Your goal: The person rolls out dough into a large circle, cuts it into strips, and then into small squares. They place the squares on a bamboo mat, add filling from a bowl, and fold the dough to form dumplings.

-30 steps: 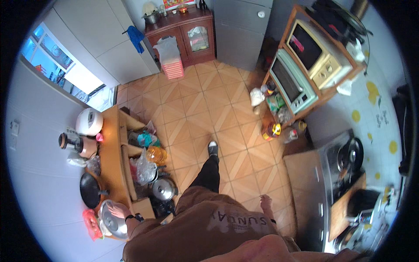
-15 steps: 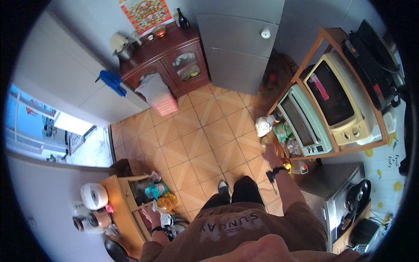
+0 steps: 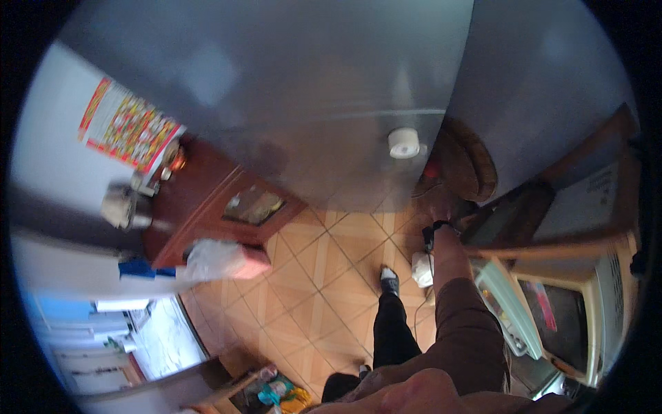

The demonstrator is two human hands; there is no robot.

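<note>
My right arm reaches forward past a shelf rack. At its end my right hand is dim and blurred beside the lower right edge of a grey fridge. Whether its fingers grip anything does not show. A small round white device sits on the fridge door, above the hand. Close behind the hand are a round wooden piece and a small red thing, both in shadow. My left hand is out of the picture.
The rack at right holds a pale green oven and a cream microwave. A white bag lies on the tiled floor. At left are a dark red cabinet, a pink basket with a plastic bag, and a doorway.
I have stepped up to the fridge, which now fills the upper view. My right hand has moved forward to its right side. My left hand has gone out of view.
</note>
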